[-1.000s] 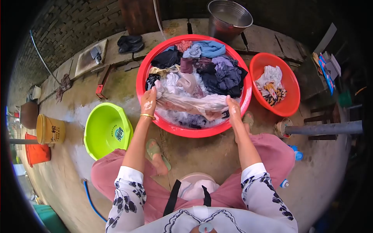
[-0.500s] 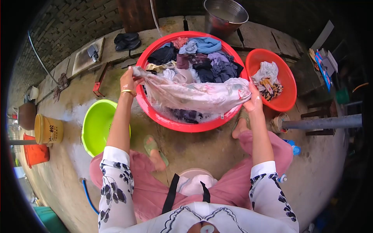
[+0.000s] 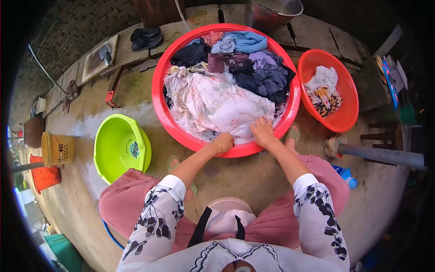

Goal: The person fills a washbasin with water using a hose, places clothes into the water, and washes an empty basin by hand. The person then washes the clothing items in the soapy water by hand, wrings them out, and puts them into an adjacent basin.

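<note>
A wet white cloth with a pink floral pattern (image 3: 213, 97) lies spread over the front half of a large red tub (image 3: 159, 97), with suds around it. At the tub's front rim, my left hand (image 3: 224, 142) is closed on the cloth's near edge. Just to its right, my right hand (image 3: 263, 132) grips the same cloth, fingers bent into it and partly hidden. Behind the cloth, dark garments (image 3: 267, 79), a maroon piece (image 3: 215, 63) and a blue garment (image 3: 247, 41) are heaped in the tub.
Right of the tub stands a smaller red basin (image 3: 348, 97) with a few clothes. A green basin (image 3: 108, 149) sits on the left, a metal bucket (image 3: 272, 16) behind. A grey pole (image 3: 383, 156) juts in from the right, near a blue bottle (image 3: 345, 175).
Both hands have come down and closer together, from holding the cloth stretched above the tub to its front rim. The cloth now lies spread in the tub.
</note>
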Demonstrator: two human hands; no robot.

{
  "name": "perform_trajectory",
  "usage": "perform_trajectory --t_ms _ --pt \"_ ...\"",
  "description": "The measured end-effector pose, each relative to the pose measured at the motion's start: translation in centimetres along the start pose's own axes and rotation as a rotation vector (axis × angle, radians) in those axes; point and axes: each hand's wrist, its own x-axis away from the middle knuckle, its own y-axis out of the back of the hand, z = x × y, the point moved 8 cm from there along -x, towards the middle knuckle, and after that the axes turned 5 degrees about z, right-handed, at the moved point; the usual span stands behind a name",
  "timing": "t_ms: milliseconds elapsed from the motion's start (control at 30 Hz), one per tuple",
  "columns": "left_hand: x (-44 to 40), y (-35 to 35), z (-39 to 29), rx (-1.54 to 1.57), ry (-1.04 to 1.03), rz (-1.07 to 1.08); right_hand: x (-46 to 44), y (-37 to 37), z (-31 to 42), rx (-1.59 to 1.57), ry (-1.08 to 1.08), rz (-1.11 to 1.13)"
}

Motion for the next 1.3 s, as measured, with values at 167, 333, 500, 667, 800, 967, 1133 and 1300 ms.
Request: perform_trajectory --t_ms 167,333,500,667,800,967,1133,1300 --pt "-0.9 3.5 0.1 -0.079 0.089 -0.355 -4.2 -3.7 -4.8 -0.406 -0.156 0.239" --pt "-1.4 7.6 0.3 -0.051 0.294 -0.478 -7.5 -5.2 -9.2 -1.388 -0.571 0.365" --pt "-3.7 8.8 3.4 0.457 0.089 -0.635 -8.5 -2.4 -8.2 -1.691 -0.658 0.344" --pt "0.0 10.5 4.3 0.789 -0.109 -0.502 -7.8 -0.2 -7.9 -0.723 -0.344 0.145" --pt "7.0 15.1 1.0 0.999 -0.1 -0.466 -8.5 6.3 -6.5 -0.932 -0.228 -0.119" --pt "12.1 19.8 -0.8 1.015 -0.215 -0.477 -10.3 16.2 -3.3 -1.383 -0.181 0.052" --pt "19.4 23.7 -4.8 -0.247 -0.276 -0.967 -10.8 24.8 -0.9 -1.294 -0.083 -0.006" --pt "24.1 26.0 -0.9 -0.202 -0.092 -1.175 -10.0 29.7 -0.2 -1.178 -0.103 -0.082"
